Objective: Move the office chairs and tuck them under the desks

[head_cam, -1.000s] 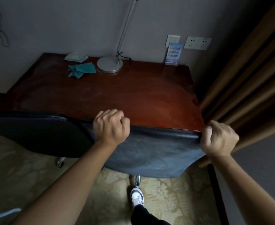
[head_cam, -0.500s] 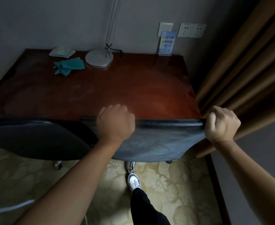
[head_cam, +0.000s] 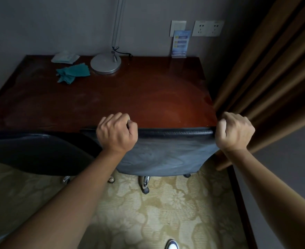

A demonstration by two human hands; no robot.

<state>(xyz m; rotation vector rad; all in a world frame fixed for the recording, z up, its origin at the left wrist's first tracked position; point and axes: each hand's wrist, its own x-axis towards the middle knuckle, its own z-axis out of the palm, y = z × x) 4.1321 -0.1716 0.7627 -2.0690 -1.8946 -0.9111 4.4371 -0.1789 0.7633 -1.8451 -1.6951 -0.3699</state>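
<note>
A dark blue-black office chair (head_cam: 166,155) stands with its backrest top against the front edge of a reddish-brown wooden desk (head_cam: 130,97). My left hand (head_cam: 116,133) grips the top edge of that backrest at its left end. My right hand (head_cam: 234,132) grips the backrest's right corner. A second dark office chair (head_cam: 40,153) stands to the left, overlapping the first, also at the desk's front edge. Chrome legs and castors (head_cam: 145,184) show below the held chair; its seat is hidden.
On the desk's far side lie a teal cloth (head_cam: 73,73), a white packet (head_cam: 65,57), a silver lamp base (head_cam: 105,63) and a blue sign card (head_cam: 180,44). Brown curtains (head_cam: 265,78) hang close on the right. Patterned beige carpet (head_cam: 148,212) covers the floor; my shoe (head_cam: 171,245) shows at the bottom.
The held chair has rolled forward toward the desk, its backrest now meeting the desk's front edge. My foot has dropped back toward the bottom of the view. Both hands keep their grip.
</note>
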